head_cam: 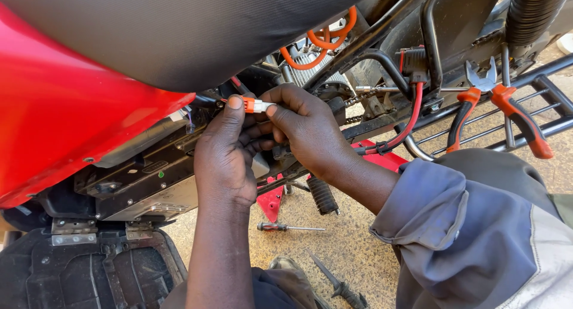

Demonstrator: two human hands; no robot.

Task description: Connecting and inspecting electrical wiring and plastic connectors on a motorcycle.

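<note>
Orange-and-white connector (255,105) sits right under the motorbike's black seat (197,28), pinched between both hands: left hand (224,157) on the orange end, right hand (307,127) on the white. Orange-handled pliers (498,103) hang on the frame (537,100) nearby, and a screwdriver (289,228) lies on the ground.

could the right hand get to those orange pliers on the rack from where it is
Probably yes: the pliers hang on the rack in the open, but the right hand is pinching the orange connector and must let go first.

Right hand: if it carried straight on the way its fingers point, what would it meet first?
The right hand points leftward at the small orange-and-white plastic connector it already pinches; just beyond is the left hand's thumb, then probably the red fairing, depth unclear.
</note>
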